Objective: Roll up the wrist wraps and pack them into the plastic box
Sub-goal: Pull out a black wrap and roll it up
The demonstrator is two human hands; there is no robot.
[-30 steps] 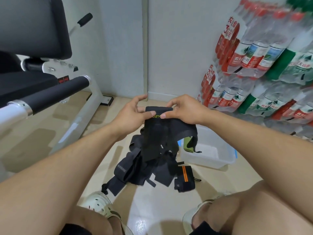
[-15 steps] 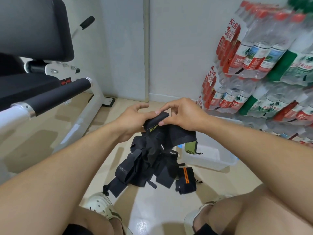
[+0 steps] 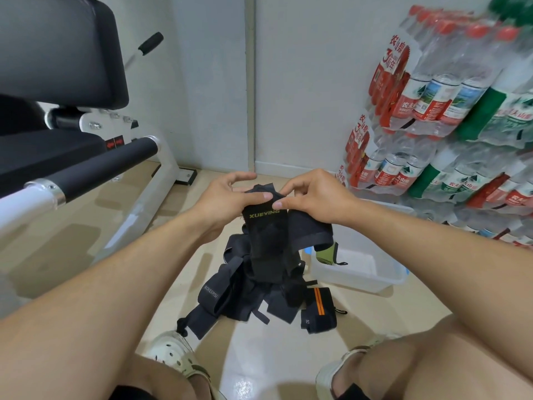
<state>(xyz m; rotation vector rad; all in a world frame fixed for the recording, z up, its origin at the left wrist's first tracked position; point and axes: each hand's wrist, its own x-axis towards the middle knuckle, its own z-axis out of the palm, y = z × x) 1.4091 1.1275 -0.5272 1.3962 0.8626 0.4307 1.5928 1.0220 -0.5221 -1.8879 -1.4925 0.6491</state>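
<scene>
A black wrist wrap (image 3: 266, 241) with yellow lettering hangs in front of me over the floor. My left hand (image 3: 230, 197) pinches its top edge with the thumb, and my right hand (image 3: 314, 197) pinches the same top end from the right. Below lies a heap of loose black wraps (image 3: 245, 295). A rolled wrap with an orange stripe (image 3: 318, 310) stands on the floor beside the heap. The clear plastic box (image 3: 372, 280) sits to the right, and a rolled green and black wrap (image 3: 327, 254) lies at its left end.
A weight bench with a black padded roller (image 3: 109, 166) and white frame fills the left. Shrink-wrapped packs of water bottles (image 3: 450, 116) are stacked against the wall on the right. My knees and two light clogs (image 3: 173, 353) are at the bottom edge.
The wrap's top end has been turned, so its yellow lettering faces me squarely. Both hands stayed on the top end and shifted only slightly.
</scene>
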